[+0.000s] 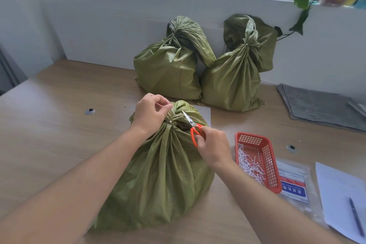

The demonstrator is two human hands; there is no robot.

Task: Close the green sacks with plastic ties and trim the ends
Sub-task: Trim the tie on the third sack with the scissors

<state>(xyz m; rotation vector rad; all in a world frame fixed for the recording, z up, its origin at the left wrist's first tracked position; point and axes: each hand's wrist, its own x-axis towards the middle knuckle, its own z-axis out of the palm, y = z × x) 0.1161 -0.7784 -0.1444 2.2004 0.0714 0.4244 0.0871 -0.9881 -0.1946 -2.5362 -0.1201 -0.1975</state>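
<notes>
A green sack (158, 174) stands on the table right in front of me, its neck gathered and bound by a white plastic tie (170, 122). My left hand (151, 112) pinches the tie's free end just above the neck. My right hand (213, 147) grips orange-handled scissors (193, 126), whose blades point up-left toward the tie. Two more tied green sacks (168, 69) (233, 79) lean against the wall behind.
A red mesh basket (265, 144) with several white tie offcuts sits to the right. Beside it lie a plastic packet of ties (295, 186), a sheet of paper with a pen (356, 216) and grey cloth (320, 105). A plant hangs at the top right.
</notes>
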